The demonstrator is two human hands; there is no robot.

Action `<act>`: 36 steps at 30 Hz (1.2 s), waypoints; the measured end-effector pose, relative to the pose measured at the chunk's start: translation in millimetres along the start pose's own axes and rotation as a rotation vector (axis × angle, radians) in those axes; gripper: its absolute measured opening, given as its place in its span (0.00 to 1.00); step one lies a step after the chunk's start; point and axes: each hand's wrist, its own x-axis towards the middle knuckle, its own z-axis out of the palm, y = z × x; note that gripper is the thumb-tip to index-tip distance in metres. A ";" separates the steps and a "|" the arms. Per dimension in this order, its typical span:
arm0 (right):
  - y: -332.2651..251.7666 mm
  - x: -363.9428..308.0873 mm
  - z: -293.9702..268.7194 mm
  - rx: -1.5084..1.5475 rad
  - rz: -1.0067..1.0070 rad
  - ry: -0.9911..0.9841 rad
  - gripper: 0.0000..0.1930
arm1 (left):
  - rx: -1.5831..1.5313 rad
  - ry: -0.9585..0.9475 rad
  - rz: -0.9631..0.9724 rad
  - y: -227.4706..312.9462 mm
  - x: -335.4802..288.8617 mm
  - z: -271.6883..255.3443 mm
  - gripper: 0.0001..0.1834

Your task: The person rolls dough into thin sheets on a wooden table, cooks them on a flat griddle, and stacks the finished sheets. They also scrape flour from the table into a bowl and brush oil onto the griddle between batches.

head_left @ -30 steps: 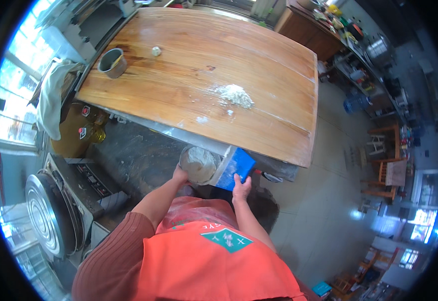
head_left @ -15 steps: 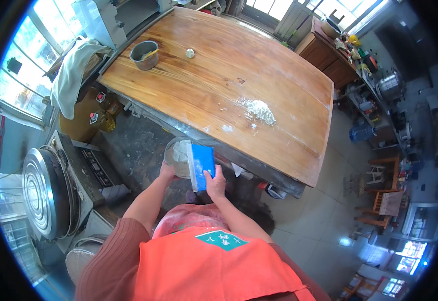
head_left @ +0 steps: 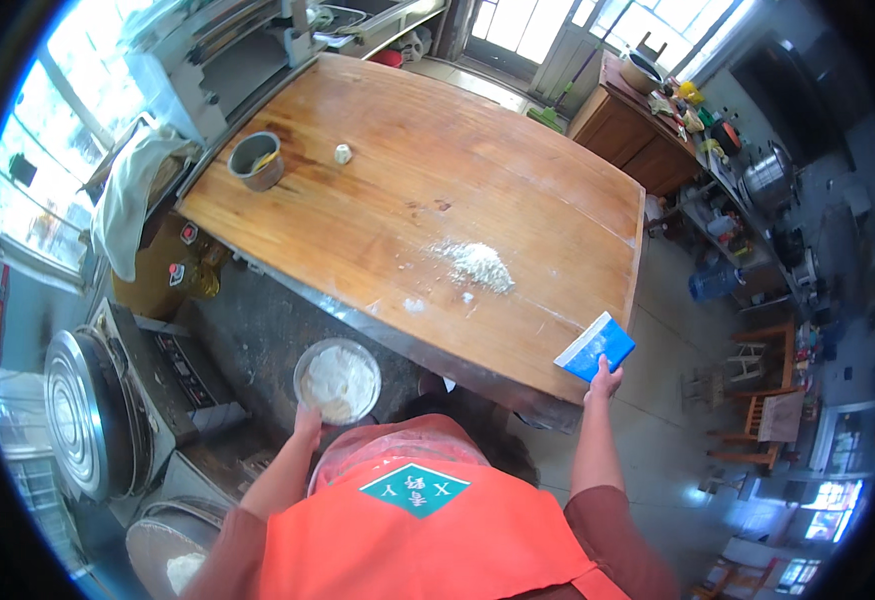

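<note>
My left hand (head_left: 307,422) grips the rim of a round metal bowl (head_left: 374,372) below the table's near edge. White flour (head_left: 339,384) lies inside the bowl. Out to the right, my right hand (head_left: 605,378) is closed around a flat blue scraper (head_left: 612,350) with a pale, floury edge. The scraper is over the near right corner of the wooden table (head_left: 517,190); whether it touches the wood I cannot tell. Between the hands, farther in on the tabletop, sits a loose heap of flour (head_left: 484,267) with scattered specks around it.
A grey pot (head_left: 256,172) with something yellow in it and a small whitish block (head_left: 343,154) stand on the table's far left. Oil bottles (head_left: 197,279) are on the floor beyond a round metal griddle (head_left: 85,410). A floury container (head_left: 152,548) is at lower left.
My right hand has swung right with the scraper, from over the bowl to the table's near right corner. The bowl has shifted slightly left and down, showing more of its flour.
</note>
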 end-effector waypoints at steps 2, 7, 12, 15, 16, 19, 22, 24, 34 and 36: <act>-0.4 20.2 13.6 -0.049 -0.046 -0.059 0.20 | -0.103 0.028 -0.044 -3.5 -17.0 -2.5 0.32; -20.8 -18.0 97.7 -0.399 -0.285 -0.342 0.23 | -0.261 0.108 -0.107 -13.9 -45.9 12.5 0.41; -33.1 -23.2 93.0 -0.368 -0.595 -0.266 0.26 | -0.397 0.117 -0.107 -11.4 -56.0 51.7 0.42; -14.1 19.0 24.1 -0.747 -0.509 0.189 0.28 | -0.401 0.113 -0.130 -5.8 -59.7 63.9 0.42; -4.3 32.1 -0.9 -0.810 -0.375 0.315 0.30 | -0.394 0.106 -0.146 -3.9 -60.2 63.9 0.42; 27.1 49.5 -28.3 -0.747 0.068 -0.151 0.35 | -0.334 0.075 -0.178 3.3 -53.0 58.0 0.42; 42.3 46.5 -34.2 -0.751 -0.025 -0.164 0.40 | -0.266 0.062 -0.180 14.8 -40.1 45.3 0.42; 43.7 38.4 -32.5 -0.720 -0.063 -0.112 0.39 | -0.219 0.055 -0.163 25.8 -32.1 37.8 0.42; 45.7 -15.9 -67.0 -0.682 -0.004 -0.121 0.34 | -0.144 0.010 -0.078 44.4 -31.9 37.1 0.35; 24.9 -40.3 -57.9 -0.834 -0.263 0.103 0.34 | -0.141 0.065 -0.095 40.1 -35.4 33.1 0.36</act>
